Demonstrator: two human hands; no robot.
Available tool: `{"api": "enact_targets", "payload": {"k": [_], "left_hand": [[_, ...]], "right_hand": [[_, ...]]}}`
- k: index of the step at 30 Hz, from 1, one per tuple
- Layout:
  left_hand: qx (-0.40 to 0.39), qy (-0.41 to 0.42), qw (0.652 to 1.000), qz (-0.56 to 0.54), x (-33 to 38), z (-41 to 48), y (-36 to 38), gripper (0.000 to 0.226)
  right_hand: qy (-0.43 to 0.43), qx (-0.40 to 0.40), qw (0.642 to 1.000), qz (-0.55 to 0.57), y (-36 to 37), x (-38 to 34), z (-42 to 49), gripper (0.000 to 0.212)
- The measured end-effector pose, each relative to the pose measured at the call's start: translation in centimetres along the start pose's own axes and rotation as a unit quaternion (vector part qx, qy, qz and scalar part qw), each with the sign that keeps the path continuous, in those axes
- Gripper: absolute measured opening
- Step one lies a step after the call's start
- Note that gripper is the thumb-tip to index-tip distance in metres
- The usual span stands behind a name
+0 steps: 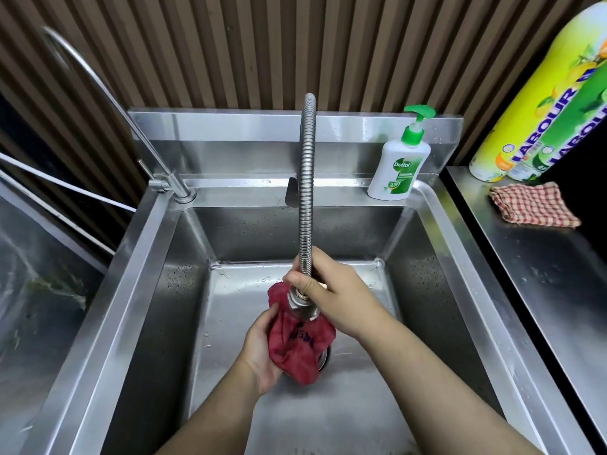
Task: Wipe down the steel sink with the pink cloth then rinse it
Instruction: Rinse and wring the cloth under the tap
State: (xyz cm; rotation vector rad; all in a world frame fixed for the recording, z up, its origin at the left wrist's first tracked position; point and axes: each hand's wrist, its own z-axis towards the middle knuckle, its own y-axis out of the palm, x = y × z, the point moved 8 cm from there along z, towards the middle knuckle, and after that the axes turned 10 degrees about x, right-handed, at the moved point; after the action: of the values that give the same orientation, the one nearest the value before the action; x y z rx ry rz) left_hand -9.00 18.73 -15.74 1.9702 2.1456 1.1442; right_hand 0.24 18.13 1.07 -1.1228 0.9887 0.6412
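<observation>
Bright, even light from overhead, nothing dim. Hard glare streaks on sink (230,123) back ledge, white sheen on basin floor at far edge. Soft shadow on floor toward front rim. Centre sharp: tap hose (307,192) ridges crisp, soap bottle (399,169) label readable. Colour-wise, pink cloth (302,349) reads dark red. Fisheye bends sink rims, stretches yellow bottle (532,110) at right edge. Left edge smeared, soft.

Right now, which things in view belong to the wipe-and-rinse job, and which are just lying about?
In the job: steel sink; pink cloth, gripped by the left hand; flexible tap hose, held near its nozzle by the right hand.
Lying about: soap pump bottle on the sink's back ledge; checked cloth, yellow bottle and green bottle on the side counter; thin curved tap.
</observation>
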Motion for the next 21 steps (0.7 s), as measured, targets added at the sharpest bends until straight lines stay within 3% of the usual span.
{"api": "enact_targets", "payload": {"k": [4,7,13,15,18,21], "left_hand": [[0.013,-0.005,1.0,0.008,0.0,0.1,-0.1,0.043],[0.013,-0.009,1.0,0.006,0.1,0.1,-0.5,0.042],[0.017,-0.024,0.999,0.017,0.1,0.5,-1.1,0.043],[0.024,-0.03,0.999,0.022,-0.2,0.8,-1.4,0.043],[0.028,-0.028,0.999,0.023,-0.4,1.2,-1.6,0.045],[0.025,-0.024,0.999,0.021,-0.4,1.3,-1.6,0.046]], "right_hand": [[0.013,0.142,0.977,0.157,-3.2,0.5,1.6,0.015],[0.071,0.224,0.964,0.123,-4.6,2.4,4.8,0.012],[0.146,0.182,0.97,0.075,-2.0,4.2,10.7,0.019],[0.125,0.174,0.975,0.05,-1.6,3.9,11.6,0.014],[0.081,0.168,0.981,-0.058,-1.5,3.1,12.7,0.038],[0.055,0.151,0.98,-0.117,-1.4,3.0,13.9,0.038]]}}
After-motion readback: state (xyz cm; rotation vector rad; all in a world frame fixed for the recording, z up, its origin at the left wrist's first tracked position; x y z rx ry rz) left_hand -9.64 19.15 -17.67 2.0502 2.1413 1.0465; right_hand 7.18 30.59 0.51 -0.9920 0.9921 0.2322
